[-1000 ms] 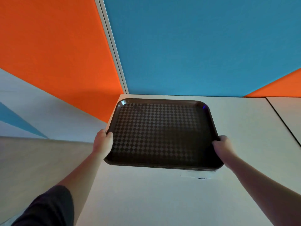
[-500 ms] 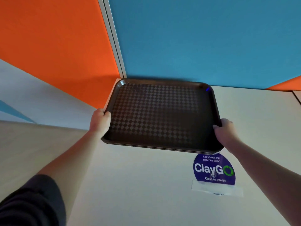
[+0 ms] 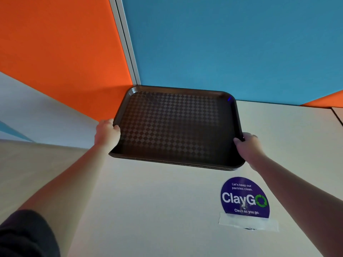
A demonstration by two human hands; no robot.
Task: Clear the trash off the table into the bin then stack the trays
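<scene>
A stack of dark brown trays (image 3: pixel 176 127) with a checkered inner surface lies at the far left corner of the white table (image 3: pixel 148 210), against the wall. Layered rims show along its near edge. My left hand (image 3: pixel 106 134) grips the stack's left rim, thumb on top. My right hand (image 3: pixel 247 145) grips the right rim near the front corner. The top tray holds nothing. No trash and no bin are in view.
A round purple ClayGo sign (image 3: pixel 245 198) stands on the table in a clear holder, just near-right of the trays. Orange wall panel (image 3: pixel 65 52) and blue wall panel (image 3: pixel 232 43) rise behind the table. A second table's edge (image 3: pixel 338 115) shows far right.
The tray stack has moved away from me toward the wall corner, both hands still on it. The purple sign, hidden under the trays before, is now uncovered.
</scene>
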